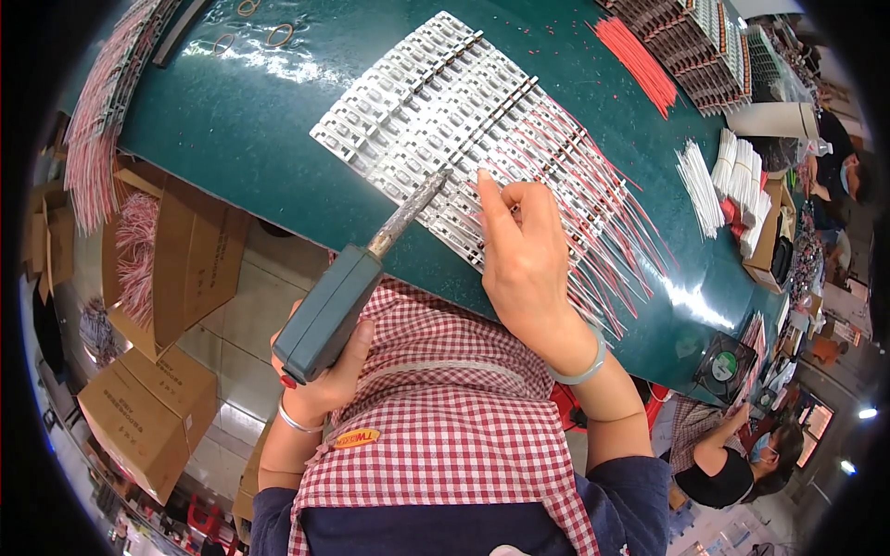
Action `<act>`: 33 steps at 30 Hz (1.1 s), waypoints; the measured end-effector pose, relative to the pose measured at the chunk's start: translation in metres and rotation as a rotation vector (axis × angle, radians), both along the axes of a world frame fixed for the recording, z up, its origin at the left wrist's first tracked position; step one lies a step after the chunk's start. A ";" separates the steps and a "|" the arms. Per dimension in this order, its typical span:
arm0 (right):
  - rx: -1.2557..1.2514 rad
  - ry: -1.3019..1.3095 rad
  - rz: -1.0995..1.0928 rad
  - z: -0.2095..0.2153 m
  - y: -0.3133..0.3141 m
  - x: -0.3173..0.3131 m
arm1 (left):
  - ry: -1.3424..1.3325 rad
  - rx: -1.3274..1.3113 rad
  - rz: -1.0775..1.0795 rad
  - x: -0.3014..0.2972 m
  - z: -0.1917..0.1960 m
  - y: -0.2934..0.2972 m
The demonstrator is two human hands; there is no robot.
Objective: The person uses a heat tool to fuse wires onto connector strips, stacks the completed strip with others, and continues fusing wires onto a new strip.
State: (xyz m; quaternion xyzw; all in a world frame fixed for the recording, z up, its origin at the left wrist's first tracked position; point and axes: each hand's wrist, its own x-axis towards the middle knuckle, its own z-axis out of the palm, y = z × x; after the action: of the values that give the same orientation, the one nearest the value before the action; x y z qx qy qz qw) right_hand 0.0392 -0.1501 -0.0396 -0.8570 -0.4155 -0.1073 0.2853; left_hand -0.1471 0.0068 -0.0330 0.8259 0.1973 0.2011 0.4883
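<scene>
My left hand (338, 378) is wrapped round the dark green body of a soldering gun (324, 313). Its scorched metal barrel points up and right, with the tip over a panel of silvery metal parts in rows (408, 102). My right hand (527, 255) hovers over the panel's near part, just right of the tip, thumb and index finger close together. Whatever lies between those fingertips is too small to make out. Thin red and white wires (616, 264) run from the panel's right side and trail past my right wrist.
Loose red tubes (635, 65) and white wire bundles (702, 190) lie on the green table (232, 120). More panels are stacked (691, 46) at the far right. A black fan (726, 366) stands at the right edge. Cardboard boxes (153, 412) fill the left floor. A co-worker (732, 454) sits at right.
</scene>
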 end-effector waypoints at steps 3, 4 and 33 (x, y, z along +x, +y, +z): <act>-0.005 0.021 -0.030 -0.004 0.002 -0.003 | 0.000 0.007 0.002 -0.001 0.000 0.000; -0.015 0.046 -0.048 -0.005 0.003 -0.004 | -0.005 0.024 0.002 -0.001 0.000 0.000; 0.100 0.050 -0.070 -0.008 0.011 -0.004 | 0.088 -0.048 -0.074 -0.004 0.006 -0.001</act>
State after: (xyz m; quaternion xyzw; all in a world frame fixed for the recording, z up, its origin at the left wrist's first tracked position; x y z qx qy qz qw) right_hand 0.0347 -0.1390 -0.0479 -0.8581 -0.3721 -0.1165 0.3342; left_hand -0.1511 0.0062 -0.0271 0.8288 0.1926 0.1419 0.5058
